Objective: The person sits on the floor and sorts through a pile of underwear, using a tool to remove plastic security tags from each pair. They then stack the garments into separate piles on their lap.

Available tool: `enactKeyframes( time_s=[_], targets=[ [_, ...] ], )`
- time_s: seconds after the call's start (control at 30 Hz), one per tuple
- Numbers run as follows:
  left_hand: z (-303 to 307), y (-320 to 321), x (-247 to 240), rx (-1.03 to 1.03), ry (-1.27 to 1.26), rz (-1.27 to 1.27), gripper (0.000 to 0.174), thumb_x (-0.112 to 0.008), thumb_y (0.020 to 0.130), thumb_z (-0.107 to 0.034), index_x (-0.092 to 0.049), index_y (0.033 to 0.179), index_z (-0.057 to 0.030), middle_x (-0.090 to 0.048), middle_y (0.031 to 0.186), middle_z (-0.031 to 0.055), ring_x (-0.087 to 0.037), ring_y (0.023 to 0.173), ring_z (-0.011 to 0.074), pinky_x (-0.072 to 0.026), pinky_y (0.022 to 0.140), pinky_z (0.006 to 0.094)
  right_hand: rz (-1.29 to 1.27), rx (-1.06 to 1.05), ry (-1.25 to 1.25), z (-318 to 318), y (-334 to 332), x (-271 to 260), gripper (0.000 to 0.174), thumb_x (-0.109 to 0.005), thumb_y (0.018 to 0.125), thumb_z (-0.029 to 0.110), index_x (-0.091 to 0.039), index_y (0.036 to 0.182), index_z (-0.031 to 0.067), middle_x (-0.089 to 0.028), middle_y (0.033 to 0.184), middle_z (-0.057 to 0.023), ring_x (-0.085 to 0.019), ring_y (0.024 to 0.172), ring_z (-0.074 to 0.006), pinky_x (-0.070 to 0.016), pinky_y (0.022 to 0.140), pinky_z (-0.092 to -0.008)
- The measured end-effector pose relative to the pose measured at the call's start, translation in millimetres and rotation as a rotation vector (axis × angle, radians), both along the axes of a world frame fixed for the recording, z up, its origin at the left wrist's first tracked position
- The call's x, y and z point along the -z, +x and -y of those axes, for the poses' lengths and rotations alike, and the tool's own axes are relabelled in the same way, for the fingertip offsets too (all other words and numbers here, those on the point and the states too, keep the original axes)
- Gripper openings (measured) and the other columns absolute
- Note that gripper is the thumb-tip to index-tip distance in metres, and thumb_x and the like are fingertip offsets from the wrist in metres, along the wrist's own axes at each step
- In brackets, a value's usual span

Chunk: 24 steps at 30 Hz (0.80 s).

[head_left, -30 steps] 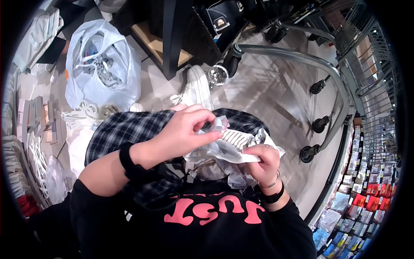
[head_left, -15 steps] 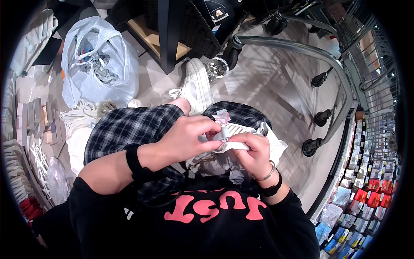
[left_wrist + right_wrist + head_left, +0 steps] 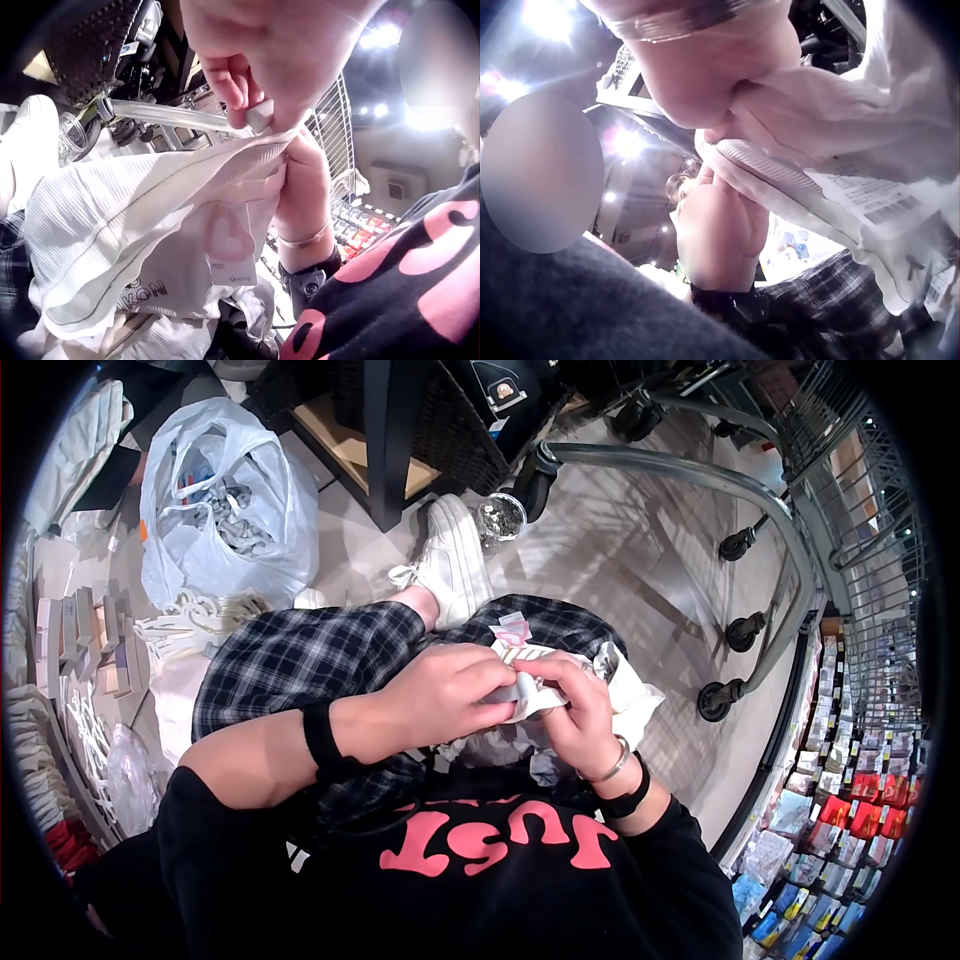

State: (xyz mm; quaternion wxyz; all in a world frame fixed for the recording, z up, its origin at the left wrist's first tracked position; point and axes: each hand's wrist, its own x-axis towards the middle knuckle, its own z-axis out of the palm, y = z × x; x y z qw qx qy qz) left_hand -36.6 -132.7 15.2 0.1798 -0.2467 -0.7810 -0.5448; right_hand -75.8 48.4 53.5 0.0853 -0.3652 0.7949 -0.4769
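A white ribbed garment is bunched over the person's lap. The left hand pinches a small pale grey security tag at the garment's edge. Right beside it, the right hand grips the same edge between thumb and fingers, and the two hands' fingertips meet there. A paper tag with a pink heart hangs from the cloth under the hands. White printed labels show on the garment in the right wrist view. Fingers hide part of the grey tag.
On the floor stand an open white plastic bag of grey pieces and a clear cup of small shiny bits. White hangers lie by the left knee. A metal cart and a rack of packaged goods are at right.
The left hand has moved from the heart tag to the garment's edge with the grey tag. The right hand has shifted left to meet it.
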Motion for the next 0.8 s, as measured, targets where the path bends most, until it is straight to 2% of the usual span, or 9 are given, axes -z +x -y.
enactKeyframes(
  time_s=[0.07, 0.2, 0.27, 0.4, 0.47, 0.53, 0.6, 0.63, 0.8],
  targets=[
    [-1, 1, 1, 0.004, 0.022, 0.077, 0.023, -0.071, 0.067, -0.011, -0.057, 0.083, -0.0013, -0.059, 0.078, 0.0105, -0.059, 0.068, 0.0265, -0.0486, 0.058, 0.0328, 0.094, 0.043, -0.012, 0, 3, 0, 0.031, -0.056, 0.073, -0.003, -0.059, 0.103, 0.0030, -0.060, 0.084, -0.0115, -0.060, 0.073, -0.0249, -0.0469, 0.067, -0.0293],
    [-3, -4, 5, 0.131, 0.134, 0.329, 0.029, -0.057, 0.084, -0.026, -0.054, 0.091, 0.0019, -0.058, 0.083, 0.0142, -0.059, 0.070, 0.0294, -0.0465, 0.065, 0.0343, 0.149, 0.135, -0.079, -3, -5, 3, 0.032, -0.060, 0.076, 0.002, -0.058, 0.108, 0.0027, -0.060, 0.087, -0.0108, -0.059, 0.075, -0.0191, -0.0464, 0.068, -0.0272],
    [9, -9, 9, 0.378, 0.123, 0.628, 0.039, -0.052, 0.086, -0.034, -0.054, 0.099, 0.0025, -0.059, 0.077, 0.0172, -0.059, 0.072, 0.0318, -0.0451, 0.067, 0.0366, 0.120, 0.155, -0.074, -7, -6, 1, 0.038, -0.060, 0.073, -0.002, -0.058, 0.110, 0.0028, -0.059, 0.084, -0.0087, -0.057, 0.072, -0.0159, -0.0456, 0.066, -0.0249],
    [7, -13, 26, 0.292, -0.237, 0.493, 0.036, -0.064, 0.073, -0.029, -0.059, 0.097, -0.0027, -0.062, 0.079, 0.0188, -0.060, 0.077, 0.0352, -0.0467, 0.070, 0.0413, -0.005, 0.195, 0.108, -10, -8, -23, 0.041, -0.062, 0.068, -0.003, -0.059, 0.109, 0.0040, -0.060, 0.077, -0.0084, -0.058, 0.067, -0.0178, -0.0461, 0.062, -0.0259],
    [14, -15, 32, 0.178, -0.362, 0.463, 0.028, -0.065, 0.073, -0.025, -0.062, 0.091, -0.0041, -0.062, 0.077, 0.0164, -0.059, 0.071, 0.0346, -0.0475, 0.066, 0.0390, -0.214, 0.140, 0.172, -13, -11, -34, 0.037, -0.061, 0.068, -0.007, -0.061, 0.103, 0.0023, -0.059, 0.074, -0.0072, -0.056, 0.064, -0.0146, -0.0437, 0.061, -0.0221],
    [29, -17, 13, 0.090, -0.534, 0.570, 0.020, -0.061, 0.071, -0.018, -0.063, 0.088, -0.0070, -0.061, 0.077, 0.0135, -0.060, 0.077, 0.0309, -0.0480, 0.068, 0.0388, -0.328, 0.088, 0.344, -22, -15, -55, 0.034, -0.061, 0.067, -0.007, -0.062, 0.099, 0.0036, -0.056, 0.072, -0.0093, -0.055, 0.062, -0.0203, -0.0432, 0.058, -0.0246],
    [42, -16, 15, -0.043, -0.526, 0.283, 0.021, -0.059, 0.069, -0.013, -0.063, 0.089, -0.0084, -0.060, 0.083, 0.0101, -0.058, 0.086, 0.0284, -0.0478, 0.072, 0.0375, -0.278, 0.065, 0.421, -31, -16, -71, 0.035, -0.057, 0.065, -0.008, -0.062, 0.096, 0.0069, -0.057, 0.080, -0.0106, -0.058, 0.073, -0.0282, -0.0471, 0.063, -0.0326],
    [44, -13, 11, -0.068, -0.514, 0.381, 0.024, -0.057, 0.067, -0.009, -0.061, 0.091, -0.0087, -0.058, 0.089, 0.0080, -0.056, 0.090, 0.0277, -0.0468, 0.077, 0.0368, -0.317, 0.012, 0.449, -35, -17, -78, 0.035, -0.056, 0.064, -0.009, -0.062, 0.095, 0.0062, -0.057, 0.083, -0.0111, -0.058, 0.075, -0.0291, -0.0471, 0.064, -0.0337],
    [56, 6, -24, -0.242, -0.476, 0.128, 0.026, -0.055, 0.067, -0.005, -0.059, 0.092, -0.0097, -0.058, 0.085, 0.0078, -0.058, 0.082, 0.0268, -0.0489, 0.070, 0.0365, -0.397, -0.056, 0.560, -52, -17, -109, 0.030, -0.054, 0.062, -0.011, -0.061, 0.086, 0.0051, -0.055, 0.084, -0.0098, -0.054, 0.078, -0.0294, -0.0460, 0.067, -0.0359]
  ],
)
